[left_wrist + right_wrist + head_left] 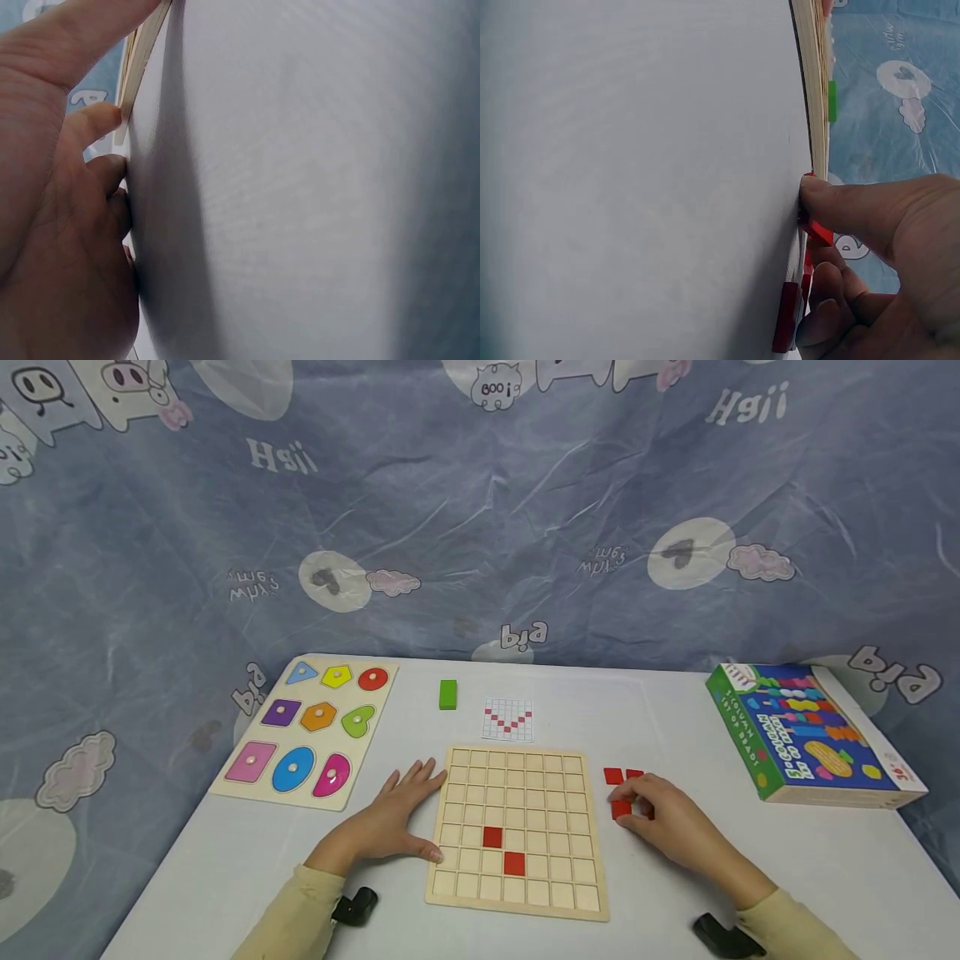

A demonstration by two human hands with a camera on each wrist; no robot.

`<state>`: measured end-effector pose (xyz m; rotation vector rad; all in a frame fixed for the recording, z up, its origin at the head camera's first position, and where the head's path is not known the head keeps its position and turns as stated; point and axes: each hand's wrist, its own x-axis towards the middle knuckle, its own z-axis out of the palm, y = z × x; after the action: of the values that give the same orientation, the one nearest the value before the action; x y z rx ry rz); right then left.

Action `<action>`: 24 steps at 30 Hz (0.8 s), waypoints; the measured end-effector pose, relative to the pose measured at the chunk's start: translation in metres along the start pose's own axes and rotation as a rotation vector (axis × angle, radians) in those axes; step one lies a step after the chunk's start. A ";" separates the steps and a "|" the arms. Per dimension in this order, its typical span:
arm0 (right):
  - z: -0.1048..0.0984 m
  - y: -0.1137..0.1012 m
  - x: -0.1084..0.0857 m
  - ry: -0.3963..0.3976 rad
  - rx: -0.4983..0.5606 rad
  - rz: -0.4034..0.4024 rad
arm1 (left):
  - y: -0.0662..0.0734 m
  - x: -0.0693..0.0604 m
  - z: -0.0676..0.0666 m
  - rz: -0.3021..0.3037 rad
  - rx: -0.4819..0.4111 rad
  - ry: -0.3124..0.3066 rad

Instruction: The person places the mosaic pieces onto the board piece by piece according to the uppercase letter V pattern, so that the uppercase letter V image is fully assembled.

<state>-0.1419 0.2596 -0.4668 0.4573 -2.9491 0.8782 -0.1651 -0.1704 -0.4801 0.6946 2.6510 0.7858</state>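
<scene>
A wooden grid board (pixel 555 822) lies on the white table, with one red square tile (pixel 492 837) and another red tile (pixel 514 864) in its cells. My left hand (pixel 390 820) rests spread at the board's left side, thumb and index finger touching its edge. To the right of the board, my right hand (pixel 671 820) pinches a red square tile (pixel 621 810) between thumb and fingers; in the right wrist view this tile (pixel 819 232) is tilted. Two more red tiles (pixel 613 776) lie just beyond those fingers, one of them partly hidden by the hand.
Behind the board lies a small pattern card (pixel 508 719) with red squares in a V shape. A green block (pixel 447 695) is near it. A shape puzzle board (pixel 306 728) lies at the left; a colourful bead-set box (pixel 817 735) is at the right. A patterned cloth hangs behind.
</scene>
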 end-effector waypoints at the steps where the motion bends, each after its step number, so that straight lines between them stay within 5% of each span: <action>1: 0.000 0.000 0.000 -0.002 -0.004 -0.001 | 0.000 0.000 0.000 -0.001 0.000 0.001; 24: 0.001 -0.006 -0.001 -0.051 0.045 -0.008 | -0.002 0.000 0.001 0.005 0.004 0.006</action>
<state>-0.1390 0.2544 -0.4647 0.5009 -2.9770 0.9472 -0.1655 -0.1715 -0.4823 0.7009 2.6584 0.7854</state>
